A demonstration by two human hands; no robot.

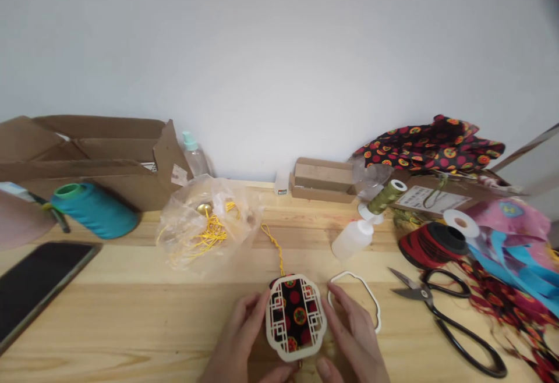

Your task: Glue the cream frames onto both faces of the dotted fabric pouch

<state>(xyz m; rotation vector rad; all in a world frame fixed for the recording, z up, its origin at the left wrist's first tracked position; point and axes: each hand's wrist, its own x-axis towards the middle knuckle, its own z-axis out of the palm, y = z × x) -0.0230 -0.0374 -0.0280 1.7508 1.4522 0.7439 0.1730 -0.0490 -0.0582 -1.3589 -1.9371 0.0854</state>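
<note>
Both grips, left hand (238, 336) and right hand (356, 339), pinch a white frame (296, 319) with red-dotted black cloth at the worktop's (131, 313) near edge; a clear bag (205, 223) holds yellow string (209, 233).

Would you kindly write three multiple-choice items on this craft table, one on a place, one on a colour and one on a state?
1. Where do the black scissors lie?
A. On the table right of the hands
B. Inside the cardboard box
C. On the dark phone

2. What colour is the big thread cone at the left?
A. Red
B. Teal
C. White

3. How is the lattice-framed ornament held?
A. Lying untouched on the table
B. In the right hand alone
C. Between both hands

Answers:
1. A, the scissors rest on the wooden table, right of the right hand.
2. B, the cone is teal with a green end.
3. C, the left hand and the right hand each grip a side of it.
</note>
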